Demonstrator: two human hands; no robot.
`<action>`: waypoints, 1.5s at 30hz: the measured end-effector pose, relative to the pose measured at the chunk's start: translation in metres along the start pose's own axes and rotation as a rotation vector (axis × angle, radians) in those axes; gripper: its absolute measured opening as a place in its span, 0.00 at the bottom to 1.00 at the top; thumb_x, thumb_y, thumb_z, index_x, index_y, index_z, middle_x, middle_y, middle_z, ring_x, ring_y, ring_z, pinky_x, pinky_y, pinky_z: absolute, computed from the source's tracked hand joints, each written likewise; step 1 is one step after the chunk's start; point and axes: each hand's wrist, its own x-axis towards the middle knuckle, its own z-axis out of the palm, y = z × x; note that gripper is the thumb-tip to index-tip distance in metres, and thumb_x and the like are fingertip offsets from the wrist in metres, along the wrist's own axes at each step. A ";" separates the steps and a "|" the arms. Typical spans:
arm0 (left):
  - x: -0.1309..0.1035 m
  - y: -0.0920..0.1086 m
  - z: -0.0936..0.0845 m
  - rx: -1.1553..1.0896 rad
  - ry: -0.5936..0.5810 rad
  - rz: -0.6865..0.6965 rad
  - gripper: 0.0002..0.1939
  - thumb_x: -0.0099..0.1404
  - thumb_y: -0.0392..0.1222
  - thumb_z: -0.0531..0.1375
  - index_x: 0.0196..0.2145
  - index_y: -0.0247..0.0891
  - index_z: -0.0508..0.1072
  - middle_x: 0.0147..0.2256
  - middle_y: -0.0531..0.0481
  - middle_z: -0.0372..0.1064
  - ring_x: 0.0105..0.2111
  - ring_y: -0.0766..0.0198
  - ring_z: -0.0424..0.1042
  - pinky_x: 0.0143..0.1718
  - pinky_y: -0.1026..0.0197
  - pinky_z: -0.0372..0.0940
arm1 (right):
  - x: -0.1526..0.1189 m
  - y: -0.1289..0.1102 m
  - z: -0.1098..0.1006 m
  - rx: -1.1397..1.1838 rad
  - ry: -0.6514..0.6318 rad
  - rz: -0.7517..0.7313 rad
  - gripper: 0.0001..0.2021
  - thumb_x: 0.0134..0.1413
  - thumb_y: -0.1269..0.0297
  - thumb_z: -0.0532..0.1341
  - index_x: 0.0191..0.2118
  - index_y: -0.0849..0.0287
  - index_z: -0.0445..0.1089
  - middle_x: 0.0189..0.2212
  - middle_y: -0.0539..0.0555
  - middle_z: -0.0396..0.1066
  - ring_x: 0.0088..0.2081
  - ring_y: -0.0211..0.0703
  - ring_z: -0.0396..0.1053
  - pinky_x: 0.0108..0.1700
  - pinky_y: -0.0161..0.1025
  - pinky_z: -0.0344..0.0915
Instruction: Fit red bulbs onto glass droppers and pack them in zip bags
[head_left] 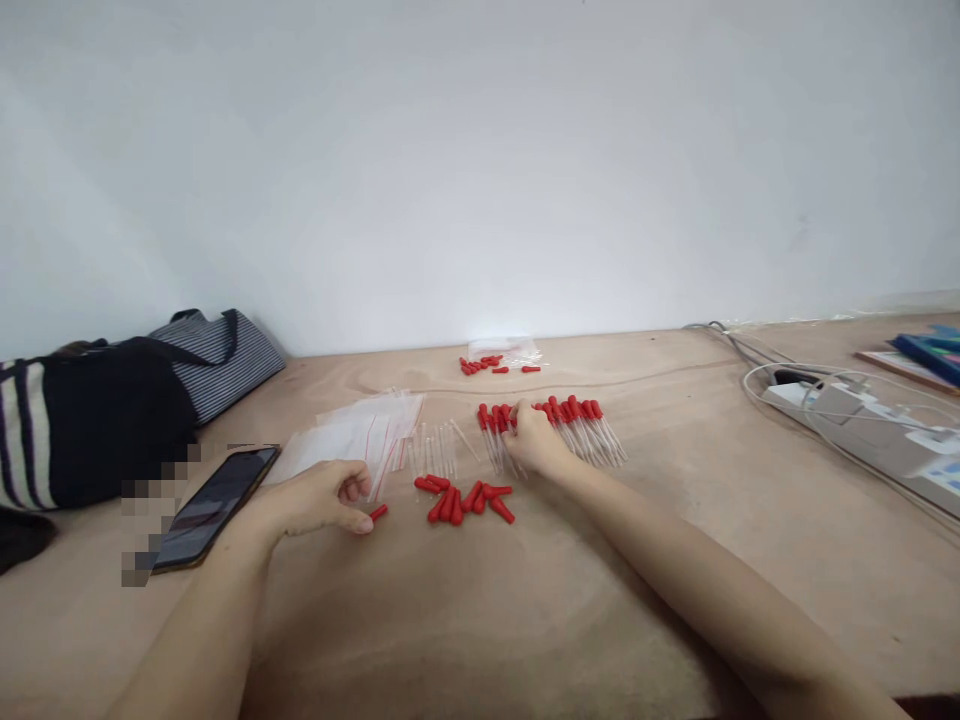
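Taking the loose bulbs (457,508) as the dial's centre, the left hand (324,498) sits at nine o'clock with one more bulb (379,513) at its thumb tip; I can't tell whether the grip is clamped on it or merely touching. If it's only touching, a nudge could send that bulb rolling across the bench (420,620). The right hand (538,440) is at two o'clock, at the row of droppers (576,412); its fingertips are hidden, so I can't say what that grip holds, if anything. The droppers lie packed side by side, so a careless knuckle might shove several out of line. The bare tubes (442,452) at eleven o'clock worry me most: they look like thin glass, and a sweep of the left hand could scatter or crack them. The bags (330,440) at ten o'clock might slide if the left wrist caught an edge.
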 end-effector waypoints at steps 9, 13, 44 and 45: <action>0.010 0.005 0.013 -0.119 -0.071 0.006 0.10 0.44 0.42 0.57 0.26 0.37 0.63 0.22 0.55 0.65 0.25 0.64 0.66 0.24 0.67 0.57 | -0.002 -0.002 0.002 -0.118 -0.038 0.004 0.10 0.47 0.72 0.53 0.39 0.66 0.62 0.33 0.62 0.69 0.37 0.47 0.68 0.34 0.36 0.60; 0.011 0.001 0.013 -0.132 -0.074 0.026 0.09 0.45 0.41 0.57 0.27 0.37 0.64 0.21 0.56 0.66 0.23 0.65 0.65 0.23 0.68 0.55 | -0.008 -0.012 -0.002 -0.193 0.010 -0.042 0.10 0.49 0.67 0.53 0.38 0.62 0.65 0.38 0.60 0.68 0.39 0.48 0.67 0.35 0.38 0.61; 0.040 0.068 0.072 -0.400 0.677 0.419 0.11 0.58 0.44 0.54 0.34 0.37 0.71 0.32 0.49 0.69 0.33 0.63 0.67 0.36 0.60 0.63 | -0.053 0.029 -0.030 0.280 -0.069 -0.427 0.05 0.54 0.69 0.47 0.32 0.61 0.59 0.23 0.50 0.64 0.25 0.34 0.62 0.28 0.31 0.59; 0.038 0.074 0.076 -0.346 0.689 0.464 0.10 0.58 0.43 0.54 0.34 0.38 0.71 0.32 0.49 0.70 0.34 0.63 0.67 0.36 0.60 0.63 | -0.059 0.037 -0.030 0.340 -0.063 -0.418 0.05 0.54 0.69 0.48 0.33 0.60 0.59 0.23 0.49 0.64 0.24 0.34 0.61 0.28 0.31 0.59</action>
